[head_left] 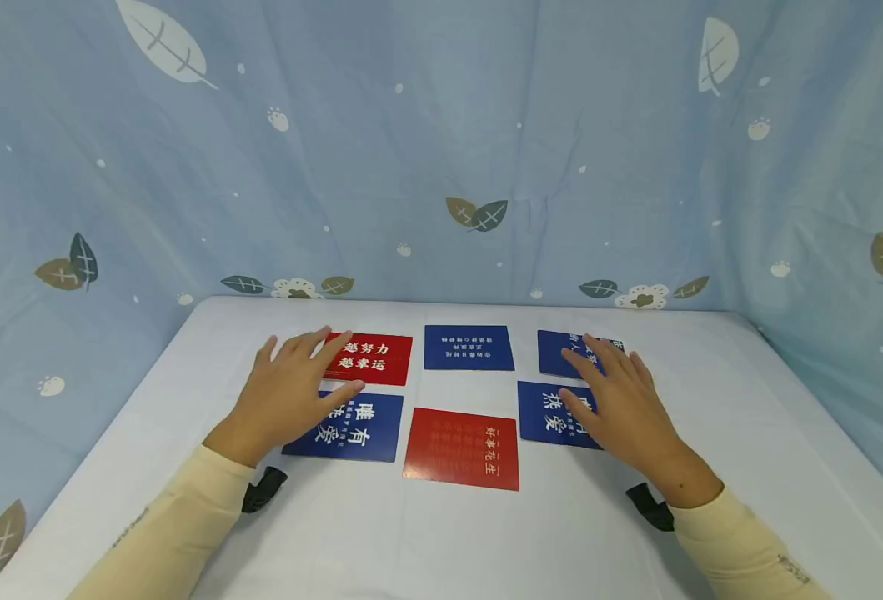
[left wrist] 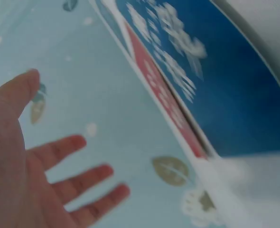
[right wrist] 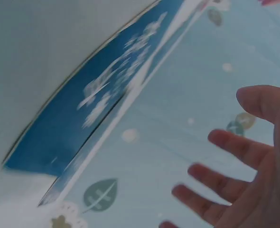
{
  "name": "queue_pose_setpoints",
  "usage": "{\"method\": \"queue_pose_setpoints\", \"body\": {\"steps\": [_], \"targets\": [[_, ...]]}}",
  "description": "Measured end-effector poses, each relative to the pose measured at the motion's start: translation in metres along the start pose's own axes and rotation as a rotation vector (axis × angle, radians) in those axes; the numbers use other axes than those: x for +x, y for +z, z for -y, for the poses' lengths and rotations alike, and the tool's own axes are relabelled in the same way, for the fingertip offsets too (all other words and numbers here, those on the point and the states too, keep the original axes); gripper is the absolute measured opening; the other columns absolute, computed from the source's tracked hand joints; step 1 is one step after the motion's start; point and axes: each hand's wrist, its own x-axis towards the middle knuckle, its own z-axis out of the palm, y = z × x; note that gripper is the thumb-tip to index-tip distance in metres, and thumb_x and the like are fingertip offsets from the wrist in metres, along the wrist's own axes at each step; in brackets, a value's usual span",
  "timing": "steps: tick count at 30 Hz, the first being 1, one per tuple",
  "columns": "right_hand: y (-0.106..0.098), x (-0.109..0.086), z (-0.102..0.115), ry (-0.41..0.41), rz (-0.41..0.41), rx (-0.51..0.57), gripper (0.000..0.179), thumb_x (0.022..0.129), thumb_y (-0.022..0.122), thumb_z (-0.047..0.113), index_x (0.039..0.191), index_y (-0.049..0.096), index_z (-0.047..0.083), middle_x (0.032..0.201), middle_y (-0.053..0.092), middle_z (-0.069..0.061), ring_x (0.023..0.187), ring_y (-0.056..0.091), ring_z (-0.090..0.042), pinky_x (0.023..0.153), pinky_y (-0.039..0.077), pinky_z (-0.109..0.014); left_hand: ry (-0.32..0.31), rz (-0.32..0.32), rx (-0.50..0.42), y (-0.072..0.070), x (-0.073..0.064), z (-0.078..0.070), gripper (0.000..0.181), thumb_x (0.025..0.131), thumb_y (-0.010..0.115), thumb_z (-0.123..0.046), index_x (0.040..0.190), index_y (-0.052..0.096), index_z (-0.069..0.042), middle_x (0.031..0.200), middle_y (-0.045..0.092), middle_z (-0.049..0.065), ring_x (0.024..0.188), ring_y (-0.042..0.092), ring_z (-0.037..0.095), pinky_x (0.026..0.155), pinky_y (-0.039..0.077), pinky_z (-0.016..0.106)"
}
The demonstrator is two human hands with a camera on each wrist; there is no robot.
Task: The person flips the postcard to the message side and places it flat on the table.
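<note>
My left hand (head_left: 285,398) hovers with spread fingers over two cards at the left: a red card (head_left: 372,360) behind and a blue card (head_left: 377,425) nearer me, each partly hidden by it. On the right, my right hand (head_left: 624,408) is held above a far blue card (head_left: 554,354) and a near blue card (head_left: 542,417), covering parts of both. Between the hands lie a blue card (head_left: 469,347) at the back and a red card (head_left: 462,450) in front. White writing marks the cards. Both wrist views show the fingers apart, holding nothing.
The cards lie on a white tabletop (head_left: 351,533). A blue curtain (head_left: 381,150) with leaf prints hangs behind and around the table. Black wrist mounts (head_left: 264,490) stick out beneath the cream sleeves (head_left: 178,517).
</note>
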Motion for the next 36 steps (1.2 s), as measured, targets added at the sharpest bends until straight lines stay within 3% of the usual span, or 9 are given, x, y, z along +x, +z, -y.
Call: {"method": "queue_pose_setpoints", "body": {"steps": [2, 5, 10, 15, 21, 31, 36], "targets": [[0.000, 0.000, 0.008, -0.038, -0.022, 0.036, 0.052, 0.089, 0.074, 0.029, 0.136, 0.060, 0.010, 0.146, 0.050, -0.022, 0.137, 0.043, -0.047, 0.113, 0.028, -0.070, 0.062, -0.018, -0.009, -0.002, 0.000, -0.011, 0.072, 0.088, 0.068, -0.054, 0.147, 0.050, -0.018, 0.146, 0.053, 0.017, 0.134, 0.050, 0.041, 0.111, 0.034, 0.068], [-0.002, -0.001, 0.021, -0.102, -0.020, 0.074, 0.046, 0.087, 0.077, 0.026, 0.130, 0.066, 0.012, 0.137, 0.060, -0.017, 0.130, 0.053, -0.041, 0.109, 0.037, -0.067, 0.166, -0.004, -0.052, -0.004, 0.001, -0.031, 0.063, 0.086, 0.072, -0.051, 0.140, 0.059, -0.019, 0.138, 0.060, 0.013, 0.129, 0.056, 0.035, 0.106, 0.043, 0.062], [-0.007, -0.008, 0.038, -0.198, 0.039, 0.081, 0.046, 0.084, 0.081, 0.030, 0.128, 0.069, 0.020, 0.131, 0.065, -0.008, 0.126, 0.058, -0.033, 0.103, 0.047, -0.061, 0.310, 0.132, -0.148, 0.000, 0.008, -0.065, 0.057, 0.086, 0.074, -0.051, 0.136, 0.062, -0.025, 0.134, 0.063, 0.003, 0.127, 0.058, 0.025, 0.107, 0.045, 0.058], [-0.005, -0.017, 0.047, -0.259, 0.106, 0.070, 0.047, 0.082, 0.082, 0.034, 0.126, 0.070, 0.023, 0.131, 0.065, -0.006, 0.125, 0.059, -0.030, 0.100, 0.051, -0.058, 0.383, 0.229, -0.207, 0.011, 0.010, -0.084, 0.061, 0.081, 0.079, -0.052, 0.135, 0.064, -0.026, 0.129, 0.065, -0.001, 0.121, 0.059, 0.019, 0.104, 0.049, 0.050], [-0.001, -0.020, 0.050, -0.298, 0.215, 0.090, 0.051, 0.084, 0.079, 0.040, 0.131, 0.068, 0.022, 0.137, 0.061, -0.005, 0.130, 0.056, -0.031, 0.103, 0.048, -0.059, 0.422, 0.281, -0.210, 0.022, 0.001, -0.089, 0.066, 0.076, 0.082, -0.053, 0.134, 0.063, -0.027, 0.129, 0.064, 0.000, 0.123, 0.056, 0.021, 0.104, 0.048, 0.050], [0.008, -0.023, 0.057, -0.355, 0.349, 0.084, 0.065, 0.082, 0.081, 0.042, 0.139, 0.061, 0.021, 0.143, 0.057, -0.009, 0.129, 0.057, -0.033, 0.097, 0.054, -0.052, 0.408, 0.300, -0.185, 0.027, -0.004, -0.088, 0.068, 0.074, 0.084, -0.050, 0.134, 0.064, -0.025, 0.134, 0.060, 0.002, 0.129, 0.053, 0.024, 0.108, 0.045, 0.053], [0.011, -0.027, 0.058, -0.364, 0.388, 0.082, 0.067, 0.083, 0.080, 0.042, 0.142, 0.058, 0.021, 0.147, 0.054, -0.008, 0.132, 0.055, -0.032, 0.096, 0.055, -0.049, 0.380, 0.340, -0.212, 0.027, -0.007, -0.088, 0.066, 0.076, 0.083, -0.048, 0.135, 0.063, -0.026, 0.143, 0.056, 0.003, 0.136, 0.049, 0.026, 0.111, 0.042, 0.056]]}}
